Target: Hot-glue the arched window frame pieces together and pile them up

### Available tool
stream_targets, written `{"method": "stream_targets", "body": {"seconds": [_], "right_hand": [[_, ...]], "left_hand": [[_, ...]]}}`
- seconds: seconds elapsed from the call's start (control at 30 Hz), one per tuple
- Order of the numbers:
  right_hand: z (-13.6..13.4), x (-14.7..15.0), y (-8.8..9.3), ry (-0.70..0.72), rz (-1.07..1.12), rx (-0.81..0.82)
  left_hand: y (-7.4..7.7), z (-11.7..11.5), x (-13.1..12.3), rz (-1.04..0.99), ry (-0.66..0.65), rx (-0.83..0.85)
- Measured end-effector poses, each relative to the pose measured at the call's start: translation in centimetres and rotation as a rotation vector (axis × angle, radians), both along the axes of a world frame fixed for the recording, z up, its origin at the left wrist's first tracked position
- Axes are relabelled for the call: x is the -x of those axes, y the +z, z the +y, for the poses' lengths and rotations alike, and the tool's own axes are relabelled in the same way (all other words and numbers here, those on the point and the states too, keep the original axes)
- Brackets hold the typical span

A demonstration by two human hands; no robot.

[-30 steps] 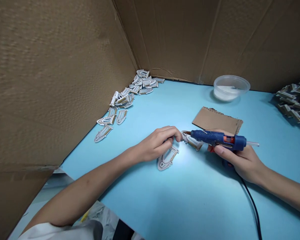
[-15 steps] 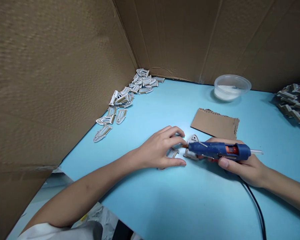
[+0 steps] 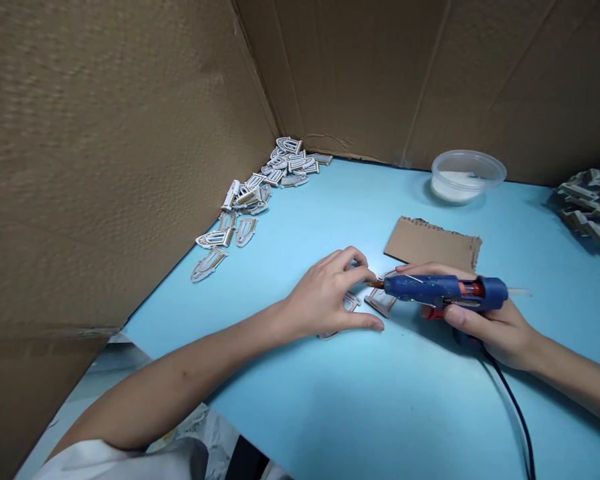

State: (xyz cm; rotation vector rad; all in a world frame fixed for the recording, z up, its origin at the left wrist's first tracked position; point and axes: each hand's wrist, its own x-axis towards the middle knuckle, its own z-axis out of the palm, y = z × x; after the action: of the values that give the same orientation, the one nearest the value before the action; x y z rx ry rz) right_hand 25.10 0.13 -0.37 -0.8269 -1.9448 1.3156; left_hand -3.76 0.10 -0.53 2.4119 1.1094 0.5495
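Note:
My right hand (image 3: 495,330) is wrapped round a blue hot glue gun (image 3: 430,291), its nozzle pointing left and a clear glue stick (image 3: 520,292) poking out of its back end. Beside the nozzle, my left hand (image 3: 333,293) hovers low over the table with thumb and fingers spread apart. Under its palm lies a small white window-shaped piece (image 3: 351,303), partly covered by the hand. A second window-shaped piece (image 3: 380,304) rests below the nozzle, its upper part hidden by the gun. I cannot tell whether the left fingertips touch the nozzle.
Several similar window-shaped pieces (image 3: 247,198) lie heaped along the left cardboard wall (image 3: 155,167). A torn cardboard piece (image 3: 430,244) sits beyond the gun. A clear round tub (image 3: 467,177) with white contents stands at the back. Stacked pieces (image 3: 593,203) are at far right. The gun's black cable (image 3: 513,400) trails toward the front.
The glue gun has risen slightly and shifted a little right, uncovering more of the window-shaped piece beneath it. My left hand has moved slightly right, its fingers still spread. The view has shifted slightly.

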Motion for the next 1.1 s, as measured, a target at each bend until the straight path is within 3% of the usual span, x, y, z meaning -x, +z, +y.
{"method": "stream_targets", "body": {"seconds": [0.43,0.63,0.8,1.1], "right_hand": [[-0.7,0.2,0.2,-0.033,0.004,0.115],[-0.2,0.1,-0.2,-0.040,-0.048,-0.022],[-0.2,0.3,-0.3,-0.082,-0.211,0.024],[0.0,0.8,0.0,-0.039,-0.355,-0.135]], "left_hand": [[0.2,0.1,0.0,-0.021,-0.038,0.046],[0.5,0.3,0.7,-0.076,0.013,0.133],[1.1,0.7,1.2,-0.083,-0.087,0.160],[1.3,1.5,2.3,-0.069,-0.122,0.188]]}}
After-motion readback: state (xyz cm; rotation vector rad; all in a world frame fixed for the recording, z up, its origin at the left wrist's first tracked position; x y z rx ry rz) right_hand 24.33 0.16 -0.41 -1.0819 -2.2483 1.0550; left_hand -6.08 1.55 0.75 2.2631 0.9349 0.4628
